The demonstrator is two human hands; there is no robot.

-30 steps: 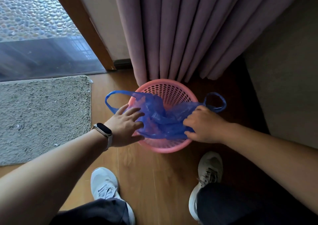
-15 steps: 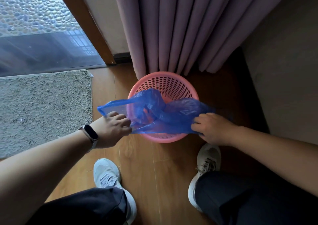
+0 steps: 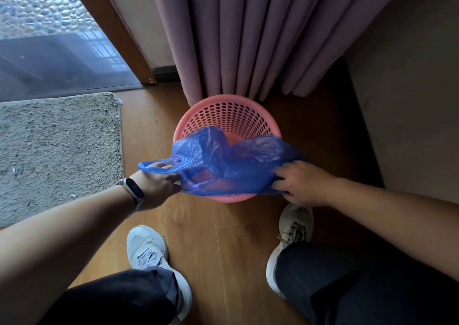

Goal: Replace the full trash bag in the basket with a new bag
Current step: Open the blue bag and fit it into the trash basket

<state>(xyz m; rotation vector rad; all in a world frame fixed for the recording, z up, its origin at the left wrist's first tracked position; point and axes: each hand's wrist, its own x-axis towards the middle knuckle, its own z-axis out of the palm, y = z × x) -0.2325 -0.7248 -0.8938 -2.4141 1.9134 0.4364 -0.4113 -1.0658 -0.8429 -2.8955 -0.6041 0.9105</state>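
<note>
Both hands grip the blue bag, the left hand closed on a handle loop and the right hand pinching the opposite edge, stretching its mouth over the near rim of the pink basket, apparently to line it.

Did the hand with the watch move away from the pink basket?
Yes. The left hand slid left off the basket rim, pulling the blue bag handle toward the rug.
</note>
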